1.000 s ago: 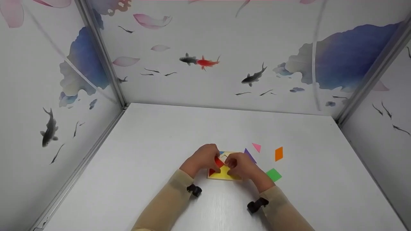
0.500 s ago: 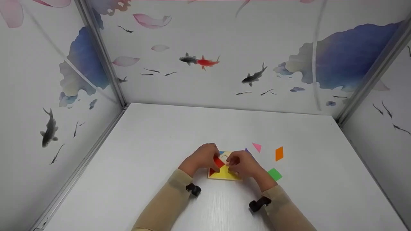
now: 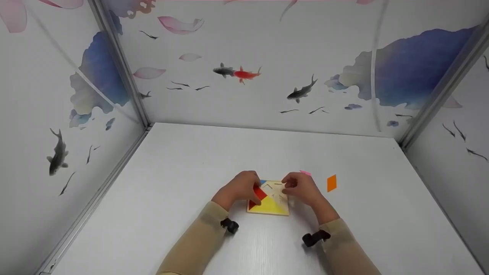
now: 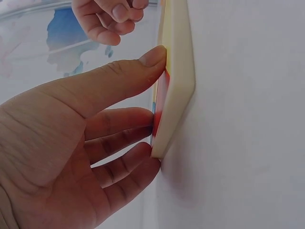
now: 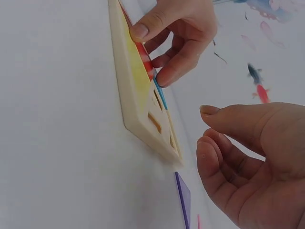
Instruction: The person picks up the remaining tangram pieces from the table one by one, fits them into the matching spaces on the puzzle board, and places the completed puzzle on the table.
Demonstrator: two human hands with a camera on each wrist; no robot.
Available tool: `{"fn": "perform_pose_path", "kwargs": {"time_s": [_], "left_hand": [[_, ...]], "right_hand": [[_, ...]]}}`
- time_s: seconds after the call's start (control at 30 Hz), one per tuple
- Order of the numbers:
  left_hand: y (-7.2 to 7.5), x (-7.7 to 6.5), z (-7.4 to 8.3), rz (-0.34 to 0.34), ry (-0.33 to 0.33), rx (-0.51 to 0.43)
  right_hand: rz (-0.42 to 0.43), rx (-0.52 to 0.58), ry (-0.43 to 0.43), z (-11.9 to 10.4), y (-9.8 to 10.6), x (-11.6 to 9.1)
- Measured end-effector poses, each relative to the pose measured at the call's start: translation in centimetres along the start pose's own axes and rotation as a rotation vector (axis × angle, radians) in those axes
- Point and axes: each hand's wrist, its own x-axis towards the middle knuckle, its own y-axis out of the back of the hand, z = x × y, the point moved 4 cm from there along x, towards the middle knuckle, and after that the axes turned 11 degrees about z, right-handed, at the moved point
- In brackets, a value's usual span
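Observation:
A wooden tangram board lies in front of me with a yellow piece, red pieces and a blue piece in it. Bare recesses show on its right half. My left hand holds the board's left side, thumb on the face near yellow and red, fingers at the far edge. Over the right edge hovers my right hand, fingers loosely bent with a gap to the thumb and nothing between them. A purple triangle lies below it in the right wrist view.
On the white table, an orange parallelogram lies to the right. Part of a pink triangle shows behind my right hand. White panels printed with fish and petals stand at the back and both sides.
My right hand has moved right, off the yellow piece, uncovering the board's right half. It now hides the green square and purple triangle in the head view. My left hand has stayed put.

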Motion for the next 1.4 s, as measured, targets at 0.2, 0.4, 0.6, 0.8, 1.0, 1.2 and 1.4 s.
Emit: {"fn": "perform_pose_path", "kwargs": {"time_s": [0.2, 0.4, 0.6, 0.8, 1.0, 1.2, 1.4], "left_hand": [[-0.1, -0.1, -0.1, 0.001, 0.015, -0.006], [-0.2, -0.1, -0.2, -0.002, 0.026, 0.004], [-0.3, -0.1, -0.3, -0.001, 0.044, -0.009], [-0.2, 0.0, -0.3, -0.003, 0.033, -0.005], [-0.3, 0.0, -0.4, 0.003, 0.029, -0.002], [-0.5, 0.0, -0.4, 0.003, 0.035, 0.002], [-0.4, -0.1, -0.2, 0.006, 0.026, 0.002]], "right_hand": [[0.070, -0.011, -0.029, 0.9, 1.6, 0.5], [0.161, -0.022, -0.006, 2.0, 3.2, 0.9], [0.243, -0.049, 0.019, 3.0, 4.4, 1.0], [0.296, -0.091, 0.030, 3.9, 5.5, 0.9], [0.374, -0.137, 0.079, 4.8, 6.3, 0.9], [0.436, -0.213, 0.031, 5.6, 6.8, 0.9], [0.404, -0.265, -0.063, 6.3, 7.2, 0.7]]}}
